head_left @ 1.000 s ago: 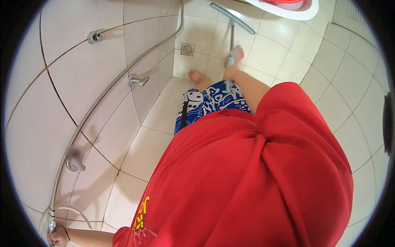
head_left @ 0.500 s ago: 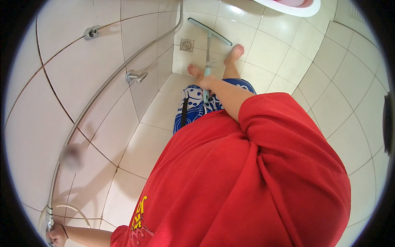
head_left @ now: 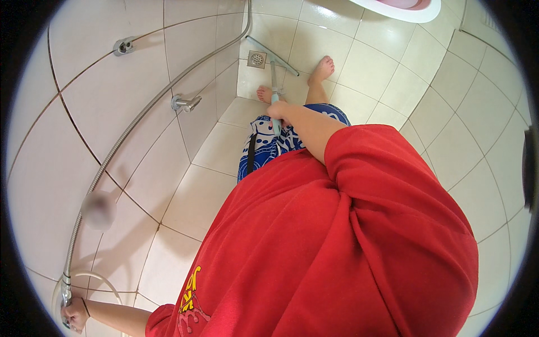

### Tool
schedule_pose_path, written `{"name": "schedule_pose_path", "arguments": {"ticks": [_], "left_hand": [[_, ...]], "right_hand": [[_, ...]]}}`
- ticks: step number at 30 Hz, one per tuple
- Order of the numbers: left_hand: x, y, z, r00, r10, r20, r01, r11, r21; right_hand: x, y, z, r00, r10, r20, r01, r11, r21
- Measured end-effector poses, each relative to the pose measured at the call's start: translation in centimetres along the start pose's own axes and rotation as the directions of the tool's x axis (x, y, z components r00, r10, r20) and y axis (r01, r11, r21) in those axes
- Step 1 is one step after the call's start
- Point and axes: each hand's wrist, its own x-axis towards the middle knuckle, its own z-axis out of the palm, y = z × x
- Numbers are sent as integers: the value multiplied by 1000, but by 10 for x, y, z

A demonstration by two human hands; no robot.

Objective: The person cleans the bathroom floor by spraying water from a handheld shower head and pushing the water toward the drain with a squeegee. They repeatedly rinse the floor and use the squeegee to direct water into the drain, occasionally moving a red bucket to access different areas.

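My right hand (head_left: 279,110) is wrapped around the pale blue-green handle of a floor squeegee (head_left: 273,76) in front of my shorts. Its long blade (head_left: 286,64) rests on the tiled floor at a slant, just beyond the square metal drain (head_left: 256,59) and close to my bare feet. Far down at the left, my left hand (head_left: 76,313) grips a chrome hand shower (head_left: 65,292) fixed to the end of a ribbed metal hose (head_left: 118,147). The spray end is mostly hidden by my fingers and the dark rim of the picture.
A chrome tap (head_left: 185,103) and a chrome wall bracket (head_left: 124,46) stick out from the left tiled wall. A thin pale hose (head_left: 104,278) loops behind the shower. At the far right stands a white-rimmed pink basin (head_left: 412,12). Tiled wall rises on the right.
The squeegee's blade has swung left and slightly nearer along the floor, toward the drain, and its handle leans left with my right hand. My left hand has shifted slightly upward with the hand shower.
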Motion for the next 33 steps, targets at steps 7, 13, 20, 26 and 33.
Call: {"name": "schedule_pose_path", "arguments": {"ticks": [7, 13, 20, 26, 33], "left_hand": [[6, 9, -1, 999, 18, -45, -16, 999, 39], [-2, -5, 1, 996, 19, 89, -15, 999, -51], [-77, 12, 32, 931, -313, 187, 361, 718, -596], [-77, 107, 52, 713, -445, 541, 701, 444, -558], [-45, 274, 80, 623, -385, 681, 509, -461, -727]], "right_hand": [[-66, -16, -34, 996, 80, 36, -88, 925, 370], [-157, 16, -105, 997, 69, 22, -71, 871, 486], [-285, 61, -114, 982, 179, -54, -125, 842, 525], [-322, 113, -64, 928, 182, -326, 46, 810, 584], [-291, 182, 1, 847, 234, -478, 248, 621, 744]]}}
